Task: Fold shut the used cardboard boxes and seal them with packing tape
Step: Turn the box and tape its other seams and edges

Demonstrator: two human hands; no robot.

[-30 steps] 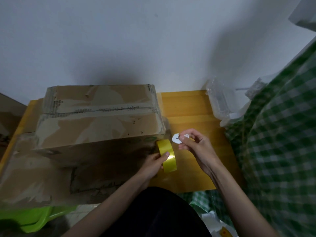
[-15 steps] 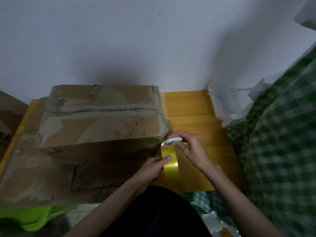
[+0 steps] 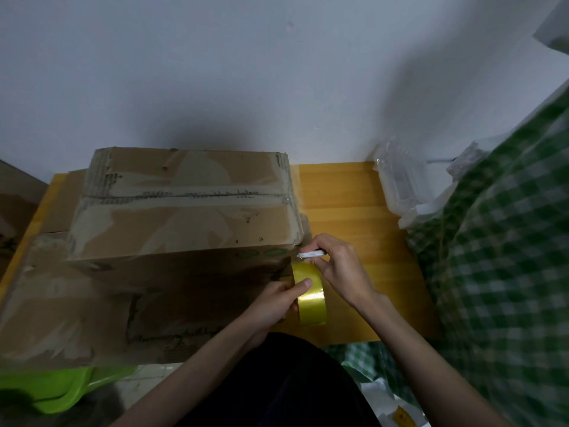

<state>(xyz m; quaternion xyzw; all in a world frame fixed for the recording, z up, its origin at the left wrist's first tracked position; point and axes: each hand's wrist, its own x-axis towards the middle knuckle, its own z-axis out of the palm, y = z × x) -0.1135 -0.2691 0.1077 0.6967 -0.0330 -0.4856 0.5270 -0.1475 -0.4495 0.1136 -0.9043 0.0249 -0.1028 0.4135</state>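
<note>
A worn cardboard box (image 3: 184, 208) with its flaps folded shut stands on a wooden table (image 3: 348, 204), on top of a flattened, larger piece of cardboard (image 3: 61, 318). Old tape marks run across its top. My left hand (image 3: 274, 303) grips a roll of yellow packing tape (image 3: 309, 294) held on edge at the box's near right corner. My right hand (image 3: 338, 266) pinches a small white cutter (image 3: 311, 253), its tip at the box corner just above the roll.
A clear plastic bag (image 3: 400, 183) lies at the table's back right against the white wall. Green checked cloth (image 3: 498, 272) fills the right side. A lime green plastic item (image 3: 61, 386) sits below the cardboard at lower left.
My right hand has brought the white cutter from the right down to the box corner above the tape roll. The roll has shifted slightly right and nearer.
</note>
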